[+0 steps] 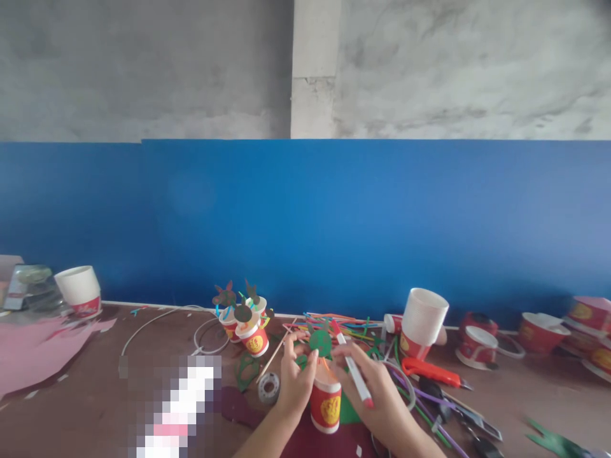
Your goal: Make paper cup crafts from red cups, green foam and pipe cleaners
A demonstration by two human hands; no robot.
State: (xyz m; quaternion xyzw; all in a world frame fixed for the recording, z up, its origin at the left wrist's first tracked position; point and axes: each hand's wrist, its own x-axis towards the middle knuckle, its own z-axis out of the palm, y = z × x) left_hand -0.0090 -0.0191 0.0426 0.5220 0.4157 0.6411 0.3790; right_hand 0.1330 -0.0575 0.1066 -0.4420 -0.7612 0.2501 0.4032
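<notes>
A red and white paper cup [326,413] with a yellow emblem stands upright on the table between my hands. Just above its rim is a round green paper cutout [320,343] with ear-like pieces on top. My left hand [298,378] is closed, pinching the cutout's left edge between thumb and fingers. In my right hand [370,385] a white marker [356,375] with red ends lies slanted across the fingers. The right fingertips are close to the cutout's right side; whether they touch it I cannot tell. Orange paper [325,369] shows at the cup's top.
Behind to the left stand several decorated cups [252,337]. A tape roll [268,388] lies by my left wrist. To the right are stacked white cups [424,321], an orange utility knife [434,372] and pipe cleaners [424,413]. A blue panel [305,222] borders the table's back.
</notes>
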